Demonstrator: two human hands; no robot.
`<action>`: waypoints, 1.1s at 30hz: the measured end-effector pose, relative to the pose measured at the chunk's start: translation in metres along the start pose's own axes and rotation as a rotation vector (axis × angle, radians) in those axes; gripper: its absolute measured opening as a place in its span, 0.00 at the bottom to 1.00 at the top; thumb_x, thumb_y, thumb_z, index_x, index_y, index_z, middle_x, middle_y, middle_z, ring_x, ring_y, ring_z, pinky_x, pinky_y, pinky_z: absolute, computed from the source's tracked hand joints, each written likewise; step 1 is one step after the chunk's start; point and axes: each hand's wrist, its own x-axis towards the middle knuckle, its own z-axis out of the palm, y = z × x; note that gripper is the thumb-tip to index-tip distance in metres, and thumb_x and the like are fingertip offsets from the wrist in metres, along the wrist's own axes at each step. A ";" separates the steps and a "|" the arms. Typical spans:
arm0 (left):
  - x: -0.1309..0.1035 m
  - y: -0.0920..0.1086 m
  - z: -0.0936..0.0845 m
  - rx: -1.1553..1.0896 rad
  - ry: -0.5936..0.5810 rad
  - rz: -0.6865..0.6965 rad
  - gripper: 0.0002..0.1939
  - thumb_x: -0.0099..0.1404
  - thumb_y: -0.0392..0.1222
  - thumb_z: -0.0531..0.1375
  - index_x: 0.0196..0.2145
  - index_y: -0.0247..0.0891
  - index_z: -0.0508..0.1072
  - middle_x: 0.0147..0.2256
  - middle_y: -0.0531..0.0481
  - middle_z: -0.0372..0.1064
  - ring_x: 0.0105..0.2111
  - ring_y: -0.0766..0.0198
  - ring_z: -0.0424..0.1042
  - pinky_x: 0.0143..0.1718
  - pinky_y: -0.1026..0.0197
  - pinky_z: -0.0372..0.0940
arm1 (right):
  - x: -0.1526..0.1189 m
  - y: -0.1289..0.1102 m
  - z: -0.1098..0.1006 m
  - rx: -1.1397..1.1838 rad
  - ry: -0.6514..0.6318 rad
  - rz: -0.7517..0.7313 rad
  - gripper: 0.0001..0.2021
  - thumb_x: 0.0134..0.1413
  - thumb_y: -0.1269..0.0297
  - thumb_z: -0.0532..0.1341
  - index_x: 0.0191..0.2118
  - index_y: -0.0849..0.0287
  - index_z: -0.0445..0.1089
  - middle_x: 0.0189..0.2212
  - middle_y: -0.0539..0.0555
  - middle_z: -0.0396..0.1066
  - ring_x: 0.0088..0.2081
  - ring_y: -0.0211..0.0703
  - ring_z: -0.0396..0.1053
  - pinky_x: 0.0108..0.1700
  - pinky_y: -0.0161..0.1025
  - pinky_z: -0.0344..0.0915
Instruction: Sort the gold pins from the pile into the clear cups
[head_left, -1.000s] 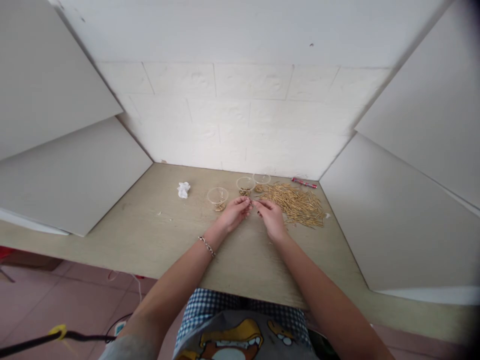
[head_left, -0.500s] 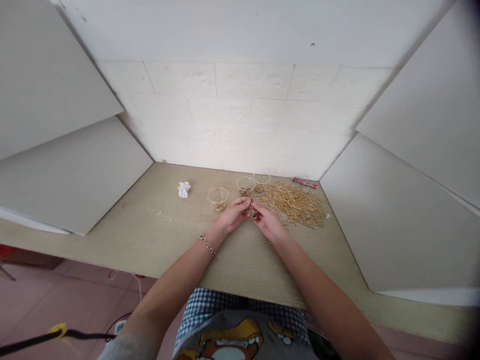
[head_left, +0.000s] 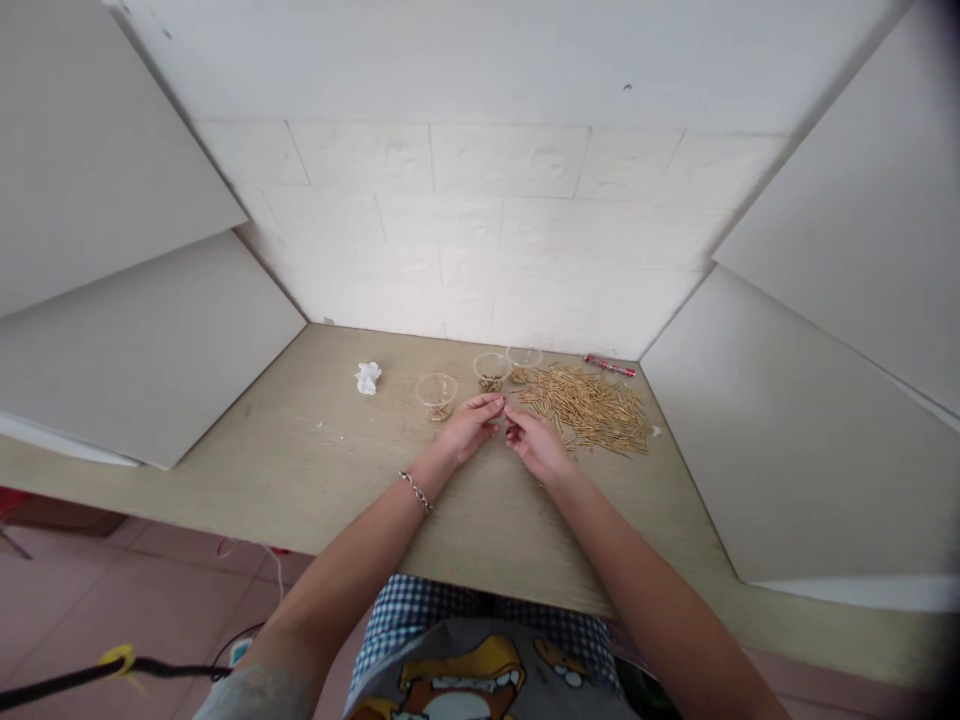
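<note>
My left hand point(head_left: 472, 420) and my right hand point(head_left: 531, 438) meet fingertip to fingertip above the table. Both are closed in a pinch, and what lies between the fingers is too small to make out. Right of my right hand spreads a pile of thin, gold-coloured pointed sticks point(head_left: 592, 408). Just beyond my hands stand a clear round cup point(head_left: 491, 370) and another clear cup point(head_left: 523, 358), each with small gold-brown pieces at the bottom. A third clear cup point(head_left: 436, 392), holding similar pieces, is left of my left hand.
A crumpled white tissue point(head_left: 367, 378) lies on the table point(head_left: 315, 500) to the left. Behind the pile rests a red pen-like tube point(head_left: 610, 366). Grey-white panels point(head_left: 150, 350) flank both sides, and a white brick-patterned wall point(head_left: 480, 230) closes the back.
The fingertips of both hands have shifted very slightly and pressed closer together. The cups, pile and tissue have stayed where they were.
</note>
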 end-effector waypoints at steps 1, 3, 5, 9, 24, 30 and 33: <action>0.000 0.000 0.000 -0.001 -0.002 -0.002 0.11 0.48 0.41 0.67 0.29 0.34 0.72 0.26 0.52 0.67 0.26 0.70 0.65 0.27 0.66 0.58 | 0.000 0.000 0.000 0.008 0.004 0.005 0.13 0.29 0.56 0.68 0.22 0.58 0.68 0.18 0.47 0.65 0.19 0.33 0.57 0.22 0.34 0.54; 0.000 0.001 0.000 -0.010 -0.005 -0.004 0.12 0.48 0.41 0.67 0.30 0.34 0.72 0.26 0.52 0.67 0.26 0.70 0.65 0.27 0.67 0.58 | 0.000 -0.001 0.001 0.020 0.009 0.015 0.14 0.28 0.56 0.68 0.21 0.58 0.68 0.17 0.47 0.65 0.19 0.32 0.56 0.22 0.34 0.54; -0.001 0.001 0.001 -0.027 -0.006 -0.004 0.12 0.48 0.41 0.66 0.30 0.34 0.72 0.26 0.52 0.67 0.26 0.70 0.65 0.26 0.67 0.58 | -0.001 -0.001 0.002 0.033 0.010 0.021 0.14 0.28 0.56 0.69 0.22 0.58 0.68 0.17 0.46 0.64 0.18 0.31 0.56 0.21 0.33 0.53; -0.002 0.002 0.002 -0.050 0.006 -0.019 0.09 0.52 0.42 0.64 0.28 0.34 0.72 0.26 0.51 0.68 0.27 0.70 0.65 0.26 0.68 0.58 | -0.001 -0.001 0.002 0.052 0.003 0.016 0.13 0.28 0.57 0.69 0.22 0.58 0.69 0.17 0.46 0.64 0.18 0.31 0.56 0.21 0.33 0.53; -0.001 0.001 0.002 0.161 0.014 0.054 0.10 0.50 0.43 0.65 0.26 0.33 0.72 0.25 0.51 0.68 0.26 0.69 0.65 0.27 0.65 0.56 | 0.004 0.003 -0.001 0.015 -0.011 0.001 0.12 0.28 0.58 0.68 0.23 0.58 0.69 0.18 0.46 0.65 0.19 0.31 0.56 0.21 0.33 0.54; 0.000 0.003 0.002 0.155 0.030 0.061 0.09 0.51 0.42 0.64 0.24 0.33 0.72 0.24 0.52 0.67 0.26 0.69 0.64 0.28 0.65 0.55 | 0.007 0.007 -0.004 -0.201 -0.006 -0.103 0.14 0.33 0.55 0.65 0.29 0.57 0.72 0.22 0.49 0.69 0.19 0.33 0.57 0.23 0.35 0.56; 0.001 0.003 0.001 0.128 0.033 0.050 0.08 0.49 0.41 0.64 0.25 0.32 0.73 0.25 0.50 0.69 0.28 0.68 0.65 0.31 0.65 0.57 | 0.007 0.005 -0.007 -0.571 0.039 -0.373 0.10 0.39 0.57 0.63 0.29 0.57 0.73 0.25 0.51 0.70 0.23 0.37 0.61 0.29 0.38 0.59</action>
